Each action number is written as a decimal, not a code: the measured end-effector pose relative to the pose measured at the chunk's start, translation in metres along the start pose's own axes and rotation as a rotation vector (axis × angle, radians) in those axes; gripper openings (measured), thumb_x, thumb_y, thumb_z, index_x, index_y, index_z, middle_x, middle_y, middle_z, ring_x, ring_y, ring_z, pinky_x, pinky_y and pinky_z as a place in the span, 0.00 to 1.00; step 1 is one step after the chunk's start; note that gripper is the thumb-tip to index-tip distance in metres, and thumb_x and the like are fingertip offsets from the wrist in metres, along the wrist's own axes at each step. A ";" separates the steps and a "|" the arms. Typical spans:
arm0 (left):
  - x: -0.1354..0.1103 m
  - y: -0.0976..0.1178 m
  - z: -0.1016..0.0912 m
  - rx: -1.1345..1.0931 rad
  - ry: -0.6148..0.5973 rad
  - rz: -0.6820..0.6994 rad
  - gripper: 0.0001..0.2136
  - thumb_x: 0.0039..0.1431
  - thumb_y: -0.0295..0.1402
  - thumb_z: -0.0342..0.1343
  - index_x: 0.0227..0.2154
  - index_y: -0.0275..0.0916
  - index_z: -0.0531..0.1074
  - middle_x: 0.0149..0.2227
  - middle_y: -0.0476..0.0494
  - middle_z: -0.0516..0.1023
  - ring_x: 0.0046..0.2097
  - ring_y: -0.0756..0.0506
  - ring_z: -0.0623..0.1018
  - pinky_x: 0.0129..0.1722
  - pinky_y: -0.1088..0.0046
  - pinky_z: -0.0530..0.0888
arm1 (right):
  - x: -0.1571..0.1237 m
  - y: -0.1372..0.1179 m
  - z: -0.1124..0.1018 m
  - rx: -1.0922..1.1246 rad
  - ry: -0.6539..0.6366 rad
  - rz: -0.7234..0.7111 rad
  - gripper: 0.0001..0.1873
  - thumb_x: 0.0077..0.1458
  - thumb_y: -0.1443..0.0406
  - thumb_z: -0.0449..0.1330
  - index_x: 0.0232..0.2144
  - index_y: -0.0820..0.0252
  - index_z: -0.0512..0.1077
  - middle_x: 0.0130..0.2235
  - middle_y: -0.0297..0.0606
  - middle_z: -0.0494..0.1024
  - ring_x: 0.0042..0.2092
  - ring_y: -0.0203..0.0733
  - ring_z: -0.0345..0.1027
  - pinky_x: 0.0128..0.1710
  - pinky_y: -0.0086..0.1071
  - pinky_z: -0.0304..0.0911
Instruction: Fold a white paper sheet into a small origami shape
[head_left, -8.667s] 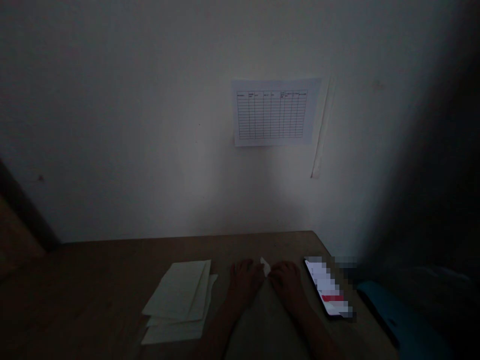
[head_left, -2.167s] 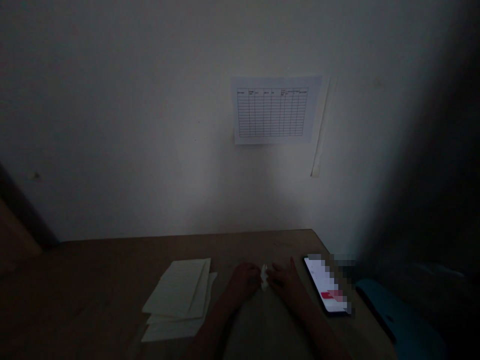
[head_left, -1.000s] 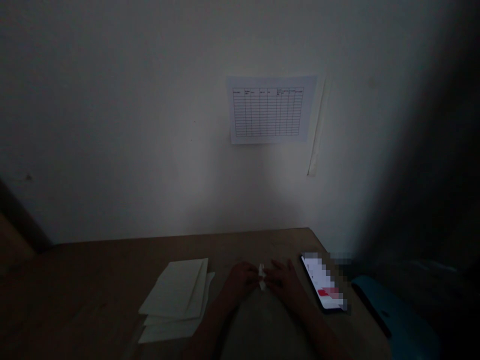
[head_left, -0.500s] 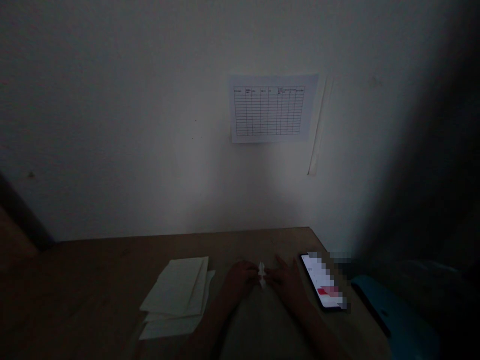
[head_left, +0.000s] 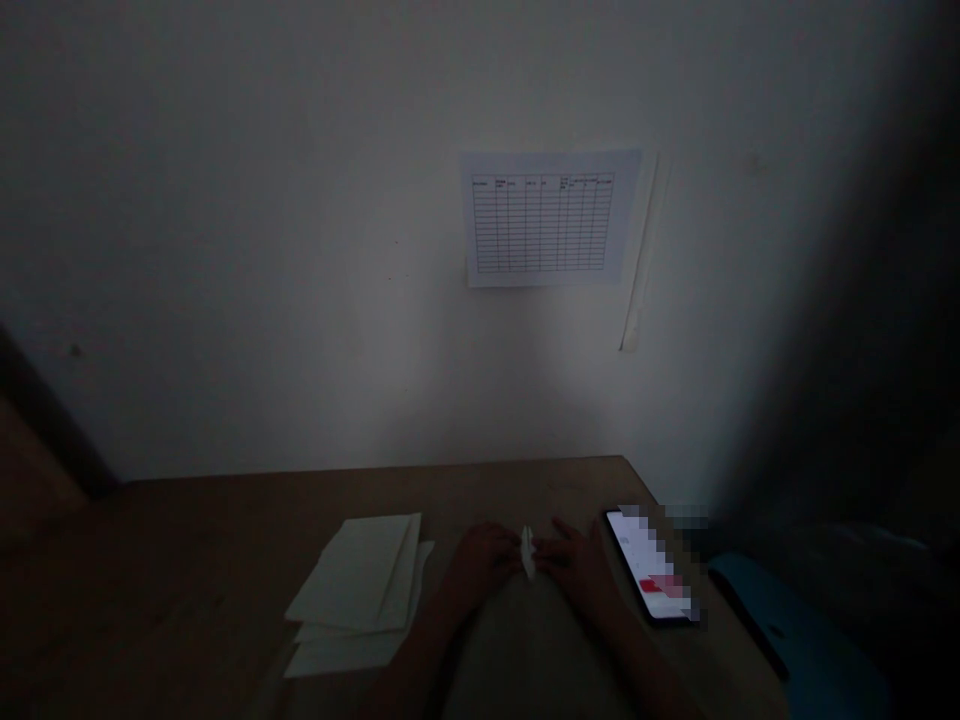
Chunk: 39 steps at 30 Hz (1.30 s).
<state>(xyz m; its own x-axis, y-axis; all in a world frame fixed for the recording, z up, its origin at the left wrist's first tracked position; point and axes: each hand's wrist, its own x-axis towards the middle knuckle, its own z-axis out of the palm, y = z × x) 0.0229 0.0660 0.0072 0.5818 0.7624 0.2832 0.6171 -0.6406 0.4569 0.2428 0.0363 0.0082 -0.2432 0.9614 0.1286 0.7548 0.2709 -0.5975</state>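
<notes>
A small, narrow piece of folded white paper (head_left: 528, 553) is held between my two hands, low over the wooden table (head_left: 225, 560). From its left side my left hand (head_left: 487, 558) grips it with closed fingertips. My right hand (head_left: 574, 562) pinches the opposite side, with at least one finger lifted away. The dim light hides the paper's exact folds and the thumbs. Left of my left forearm lies a stack of white paper sheets (head_left: 356, 575), loosely overlapped.
A phone (head_left: 649, 565) with a lit screen lies right of my right hand, near the table's right edge. Beyond that edge is a blue chair (head_left: 810, 630). A printed table sheet (head_left: 551, 220) hangs on the wall (head_left: 300, 250) behind.
The folded paper's outline has become smoother and tilts slightly, with less of it hidden by fingertips. Both hands stay at it. The whole view has shifted slightly.
</notes>
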 end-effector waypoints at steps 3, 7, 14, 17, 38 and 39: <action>0.000 -0.001 0.002 -0.010 0.034 -0.041 0.09 0.58 0.38 0.61 0.40 0.44 0.79 0.44 0.46 0.81 0.48 0.42 0.76 0.52 0.63 0.69 | 0.000 -0.001 0.000 0.013 0.003 0.001 0.12 0.57 0.62 0.60 0.42 0.40 0.78 0.52 0.30 0.78 0.67 0.52 0.52 0.63 0.63 0.09; 0.000 -0.003 0.005 -0.025 0.069 -0.032 0.11 0.57 0.36 0.63 0.43 0.45 0.78 0.45 0.46 0.81 0.49 0.42 0.76 0.52 0.63 0.68 | 0.001 0.003 0.003 0.055 -0.006 0.022 0.11 0.56 0.62 0.61 0.41 0.41 0.79 0.52 0.30 0.78 0.67 0.51 0.50 0.63 0.60 0.08; -0.002 -0.005 0.007 0.001 0.053 0.037 0.08 0.60 0.35 0.60 0.41 0.48 0.80 0.47 0.46 0.80 0.50 0.42 0.75 0.52 0.63 0.69 | 0.003 0.012 0.006 0.107 -0.023 0.005 0.11 0.55 0.61 0.63 0.41 0.42 0.79 0.52 0.33 0.79 0.66 0.52 0.53 0.63 0.59 0.08; -0.002 -0.003 0.006 0.034 0.044 0.037 0.09 0.60 0.34 0.59 0.42 0.50 0.80 0.47 0.47 0.80 0.50 0.42 0.74 0.52 0.63 0.68 | 0.001 0.012 0.006 0.116 -0.020 -0.010 0.11 0.55 0.60 0.63 0.41 0.42 0.79 0.52 0.32 0.78 0.66 0.53 0.52 0.63 0.59 0.08; 0.003 -0.006 0.008 0.051 0.041 0.020 0.08 0.59 0.32 0.60 0.39 0.50 0.81 0.45 0.49 0.82 0.48 0.43 0.77 0.51 0.63 0.71 | 0.003 0.003 0.002 -0.002 -0.008 0.029 0.10 0.56 0.62 0.62 0.39 0.40 0.79 0.50 0.29 0.80 0.65 0.50 0.56 0.64 0.60 0.12; 0.002 -0.007 0.008 0.042 0.045 0.020 0.08 0.60 0.32 0.59 0.39 0.49 0.81 0.45 0.49 0.82 0.48 0.44 0.77 0.51 0.63 0.71 | 0.003 0.003 0.002 -0.002 -0.011 0.032 0.10 0.56 0.62 0.61 0.39 0.40 0.79 0.50 0.29 0.79 0.65 0.50 0.56 0.64 0.60 0.12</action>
<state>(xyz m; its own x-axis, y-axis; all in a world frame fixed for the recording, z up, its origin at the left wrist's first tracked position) 0.0245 0.0715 -0.0023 0.5702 0.7522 0.3303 0.6276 -0.6583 0.4156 0.2432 0.0399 0.0054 -0.2254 0.9690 0.1007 0.7637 0.2399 -0.5993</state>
